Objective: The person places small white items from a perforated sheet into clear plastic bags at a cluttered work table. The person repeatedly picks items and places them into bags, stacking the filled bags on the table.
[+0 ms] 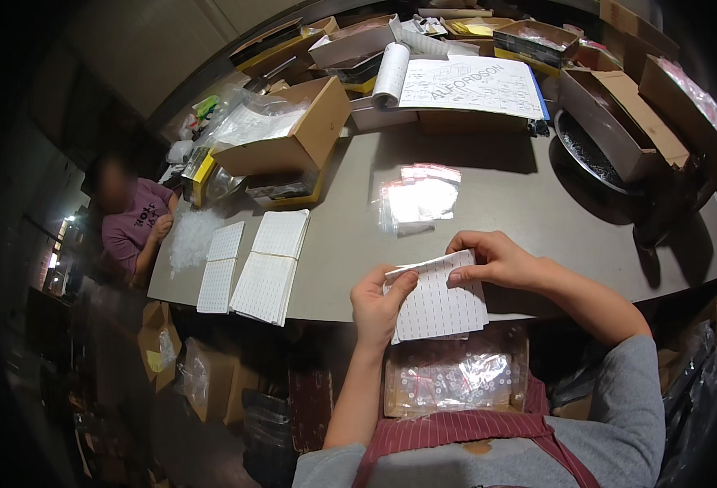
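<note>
Between my two hands is a small stack of white printed sheets [440, 305], held over the table's front edge and tilted toward me. My left hand [376, 301] grips its left side, thumb on top and fingers behind. My right hand [496, 259] pinches the upper right corner, thumb in front. Below the sheets, at my lap, sits an open cardboard box [523, 366] with clear plastic bags of small round pieces [456, 384]. On the table beyond my hands lies a shiny pile of clear zip bags [419, 198].
Two banded stacks of printed sheets [270, 268] lie left, beside a heap of small translucent pieces [196, 237]. A cardboard box [293, 134] stands behind them. Curled paper sheets [472, 85] rest on back boxes. A round metal pan [590, 150] is right. Another person [135, 211] sits far left.
</note>
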{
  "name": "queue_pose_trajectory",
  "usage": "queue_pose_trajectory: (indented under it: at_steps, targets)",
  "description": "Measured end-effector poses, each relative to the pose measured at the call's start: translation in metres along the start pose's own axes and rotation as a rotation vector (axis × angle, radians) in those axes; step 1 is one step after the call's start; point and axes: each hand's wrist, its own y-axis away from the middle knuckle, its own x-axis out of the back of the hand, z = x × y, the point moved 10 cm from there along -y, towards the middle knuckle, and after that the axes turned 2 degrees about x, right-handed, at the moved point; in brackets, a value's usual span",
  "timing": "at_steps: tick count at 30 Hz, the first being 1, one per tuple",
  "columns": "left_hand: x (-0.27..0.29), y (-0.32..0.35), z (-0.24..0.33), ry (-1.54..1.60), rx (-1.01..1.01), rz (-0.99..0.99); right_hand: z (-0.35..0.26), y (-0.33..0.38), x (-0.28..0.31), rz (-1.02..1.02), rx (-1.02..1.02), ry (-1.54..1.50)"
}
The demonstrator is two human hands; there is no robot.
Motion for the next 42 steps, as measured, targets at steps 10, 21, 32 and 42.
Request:
queue_pose_trajectory:
  at_steps: [10, 21, 32, 42]
  targets:
    - [-0.002, 0.001, 0.002, 0.094, -0.022, -0.014, 0.012, 0.001, 0.001, 0.021, 0.009, -0.239]
    - [0.002, 0.003, 0.006, 0.215, -0.035, 0.039, 0.006, -0.003, 0.000, 0.008, 0.092, -0.280]
    - [-0.008, 0.005, 0.010, 0.033, -0.119, -0.116, 0.003, 0.000, 0.033, 0.109, -0.003, -0.225]
    - [-0.018, 0.012, 0.031, -0.256, -0.446, -0.235, -0.008, 0.000, -0.002, -0.052, -0.093, -0.147]
